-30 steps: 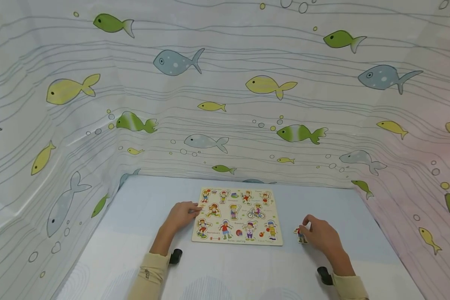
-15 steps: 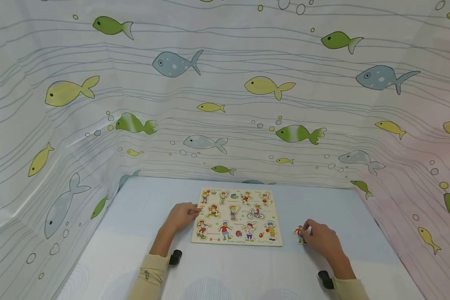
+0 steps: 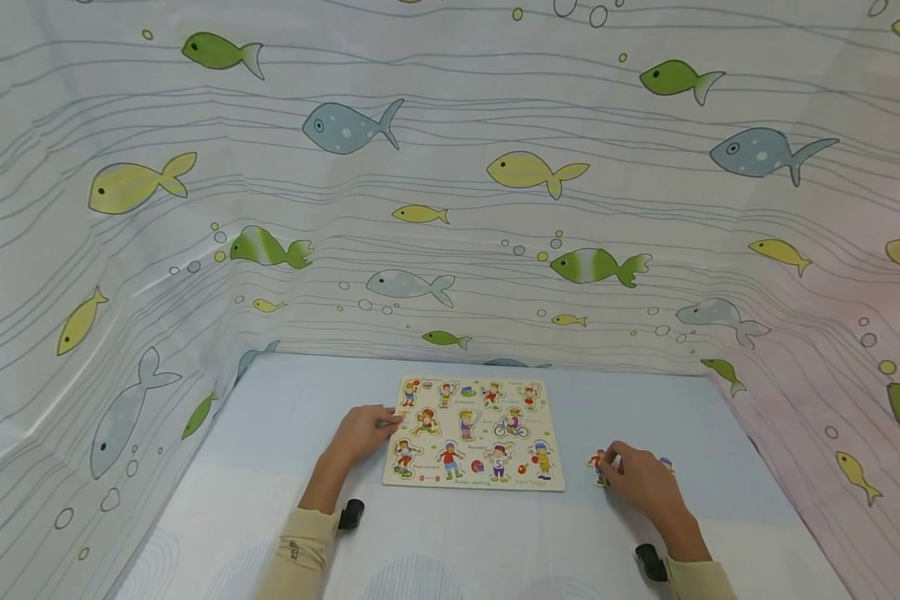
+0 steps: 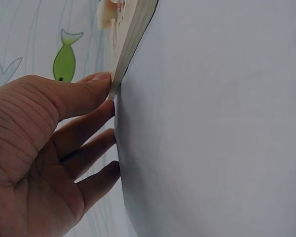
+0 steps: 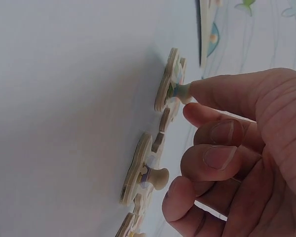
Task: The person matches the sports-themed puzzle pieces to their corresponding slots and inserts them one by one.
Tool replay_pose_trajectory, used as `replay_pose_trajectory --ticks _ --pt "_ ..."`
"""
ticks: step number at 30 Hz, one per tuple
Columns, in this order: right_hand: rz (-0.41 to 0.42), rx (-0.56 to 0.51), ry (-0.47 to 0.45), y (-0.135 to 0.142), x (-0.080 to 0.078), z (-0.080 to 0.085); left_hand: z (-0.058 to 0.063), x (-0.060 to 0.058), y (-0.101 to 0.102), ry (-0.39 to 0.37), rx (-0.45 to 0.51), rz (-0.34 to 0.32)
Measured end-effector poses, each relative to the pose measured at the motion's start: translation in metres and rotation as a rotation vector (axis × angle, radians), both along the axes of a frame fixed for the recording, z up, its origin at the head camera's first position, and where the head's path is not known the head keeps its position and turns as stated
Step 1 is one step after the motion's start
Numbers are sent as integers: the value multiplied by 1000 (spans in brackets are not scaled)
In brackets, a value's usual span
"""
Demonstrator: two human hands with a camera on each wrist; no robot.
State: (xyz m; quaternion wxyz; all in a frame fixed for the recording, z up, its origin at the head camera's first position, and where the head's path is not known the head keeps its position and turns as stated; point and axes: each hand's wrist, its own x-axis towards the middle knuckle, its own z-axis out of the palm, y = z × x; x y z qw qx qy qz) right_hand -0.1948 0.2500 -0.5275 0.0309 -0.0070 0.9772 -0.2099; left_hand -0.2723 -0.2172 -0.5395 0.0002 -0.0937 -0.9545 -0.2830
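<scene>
A cream wooden puzzle board printed with colourful sporting figures lies flat on the table. At its left edge is my left hand. In the left wrist view the thumb touches the board's edge, while the other fingers reach the tabletop with little bend. Right of the board, my right hand pinches the small peg of a figure-shaped puzzle piece between thumb and index finger. That piece rests on or very near the table, and its face is partly covered by my fingertips.
Another knobbed puzzle piece stands near the right hand's curled fingers, with more behind it. A blue-topped piece peeks out right of that hand. Fish-printed sheeting rises behind the pale table and along both sides.
My right hand has shifted slightly toward me and to the right, uncovering more of the pinched piece and part of another beyond the hand. The left hand and board keep their places.
</scene>
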Motion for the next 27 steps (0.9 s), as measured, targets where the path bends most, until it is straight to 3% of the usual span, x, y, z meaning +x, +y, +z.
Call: replay_pose_trajectory --ticks 16,27 --pt "17 -2 16 -1 3 -2 -3 0 -1 7 4 -14" --pt "31 -8 38 -1 1 -6 2 2 0 12 10 -16"
